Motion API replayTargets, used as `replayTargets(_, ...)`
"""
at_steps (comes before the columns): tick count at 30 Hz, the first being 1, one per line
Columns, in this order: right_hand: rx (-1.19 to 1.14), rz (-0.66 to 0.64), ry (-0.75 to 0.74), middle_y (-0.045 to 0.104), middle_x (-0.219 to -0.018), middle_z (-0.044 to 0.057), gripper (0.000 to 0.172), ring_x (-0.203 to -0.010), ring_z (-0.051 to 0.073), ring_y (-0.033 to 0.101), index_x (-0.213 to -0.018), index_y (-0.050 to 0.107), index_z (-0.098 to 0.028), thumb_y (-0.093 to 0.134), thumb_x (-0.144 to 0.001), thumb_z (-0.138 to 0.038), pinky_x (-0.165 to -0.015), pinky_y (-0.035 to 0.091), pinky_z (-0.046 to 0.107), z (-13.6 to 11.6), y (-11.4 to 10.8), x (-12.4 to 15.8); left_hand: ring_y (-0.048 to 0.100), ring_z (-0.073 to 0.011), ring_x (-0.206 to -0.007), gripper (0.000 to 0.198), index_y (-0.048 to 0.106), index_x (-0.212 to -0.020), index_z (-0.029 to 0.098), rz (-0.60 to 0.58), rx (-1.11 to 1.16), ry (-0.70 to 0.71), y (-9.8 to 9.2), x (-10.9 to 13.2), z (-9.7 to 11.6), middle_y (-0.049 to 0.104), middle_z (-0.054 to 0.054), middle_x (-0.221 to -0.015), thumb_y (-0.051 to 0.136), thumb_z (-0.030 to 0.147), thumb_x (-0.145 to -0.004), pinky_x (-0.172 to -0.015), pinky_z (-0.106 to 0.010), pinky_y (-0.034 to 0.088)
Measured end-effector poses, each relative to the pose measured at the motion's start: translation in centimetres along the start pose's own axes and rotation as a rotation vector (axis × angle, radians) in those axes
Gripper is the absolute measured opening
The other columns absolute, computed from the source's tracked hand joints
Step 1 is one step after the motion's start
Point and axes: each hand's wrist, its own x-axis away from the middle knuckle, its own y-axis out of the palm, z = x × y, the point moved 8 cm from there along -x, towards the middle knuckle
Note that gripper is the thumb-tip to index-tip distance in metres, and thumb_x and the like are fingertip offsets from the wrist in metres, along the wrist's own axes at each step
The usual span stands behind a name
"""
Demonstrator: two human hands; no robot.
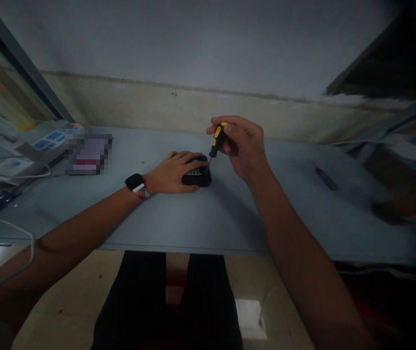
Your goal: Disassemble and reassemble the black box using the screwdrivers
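Note:
My left hand (179, 172) lies over a small black boxy device (202, 181) on the table, fingers across its top and thumb along its near side, holding it down. Part of the device, with a pale label or panel on it, is hidden under the fingers. My right hand (246, 146) grips a screwdriver (217, 140) by its black and yellow handle. The screwdriver leans, and its thin shaft points down to the right part of the device's top. Whether the tip sits in a screw is too small to tell.
The grey-blue table (193, 223) ends against a wall. At the left are a phone-like pixelated object (89, 153), a power strip (53, 141) and loose white cables (33, 248). A red-tipped, pen-like item (326, 179) and a blurred dark object (390, 213) lie at the right.

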Motion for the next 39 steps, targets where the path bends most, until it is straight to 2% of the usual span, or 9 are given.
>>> replayTargets(10, -0.011, -0.071, 0.014, 0.072, -0.077, 0.0, 0.045, -0.051, 0.009, 0.043, -0.086, 0.071, -0.024, 0.084, -0.087, -0.068, -0.041, 0.03, 0.024, -0.6, 1.5, 0.7, 0.048, -0.0424, -0.155, 0.077, 0.051, -0.164, 0.029, -0.002, -0.008, -0.012, 0.0, -0.1, 0.0, 0.047, -0.016, -0.174, 0.072, 0.053, -0.094, -0.121, -0.062, 0.038)
replayTargets(18, -0.051, -0.092, 0.036, 0.075, -0.079, -0.003, 0.05, -0.052, 0.009, 0.045, -0.087, 0.057, -0.027, 0.092, -0.082, -0.061, -0.043, 0.035, 0.023, -0.5, 1.4, 0.4, 0.047, -0.0432, -0.155, 0.078, 0.05, -0.166, 0.029, -0.006, -0.015, -0.007, 0.1, -0.1, -0.1, 0.046, -0.017, -0.174, 0.072, 0.052, -0.095, -0.12, -0.062, 0.038)
replayTargets(23, -0.056, -0.091, 0.021, 0.081, -0.085, -0.001, 0.046, -0.053, 0.008, 0.048, -0.085, 0.06, -0.026, 0.092, -0.083, -0.058, -0.043, 0.036, 0.021, -0.2, 0.9, 0.2, 0.047, -0.0424, -0.156, 0.078, 0.049, -0.166, 0.029, -0.009, -0.009, -0.003, 0.1, 0.0, -0.1, 0.046, -0.017, -0.175, 0.072, 0.054, -0.096, -0.121, -0.061, 0.037)
replayTargets(27, -0.046, -0.101, 0.012, 0.085, -0.094, 0.003, 0.035, -0.052, 0.007, 0.048, -0.09, 0.072, -0.024, 0.088, -0.088, -0.055, -0.044, 0.035, 0.022, 0.0, 0.5, 0.1, 0.047, -0.0428, -0.155, 0.077, 0.048, -0.166, 0.031, -0.011, -0.002, -0.006, 0.0, 0.0, 0.0, 0.046, -0.016, -0.175, 0.071, 0.055, -0.096, -0.121, -0.062, 0.037)
replayTargets(31, -0.035, -0.109, 0.022, 0.084, -0.093, 0.004, 0.04, -0.054, 0.008, 0.051, -0.096, 0.079, -0.023, 0.083, -0.089, -0.062, -0.043, 0.034, 0.023, 0.0, 0.2, 0.0, 0.047, -0.0422, -0.155, 0.077, 0.049, -0.165, 0.03, -0.012, -0.003, -0.001, 0.1, 0.0, -0.1, 0.045, -0.016, -0.175, 0.071, 0.054, -0.096, -0.121, -0.062, 0.037)
replayTargets(35, -0.063, -0.09, 0.02, 0.076, -0.076, 0.002, 0.048, -0.053, 0.009, 0.051, -0.089, 0.076, -0.021, 0.077, -0.091, -0.069, -0.041, 0.029, 0.022, -0.2, 0.5, 0.0, 0.048, -0.0416, -0.154, 0.077, 0.049, -0.165, 0.029, -0.01, -0.003, -0.004, 0.2, -0.1, -0.2, 0.045, -0.016, -0.176, 0.072, 0.054, -0.096, -0.121, -0.061, 0.037)
replayTargets(39, -0.078, -0.063, 0.044, 0.069, -0.07, -0.004, 0.047, -0.049, 0.007, 0.043, -0.088, 0.064, -0.024, 0.086, -0.086, -0.065, -0.041, 0.026, 0.02, 0.0, 0.8, 0.1, 0.048, -0.0414, -0.154, 0.077, 0.049, -0.166, 0.03, -0.001, -0.004, 0.0, 0.1, -0.1, -0.1, 0.046, -0.016, -0.175, 0.071, 0.054, -0.096, -0.121, -0.06, 0.037)
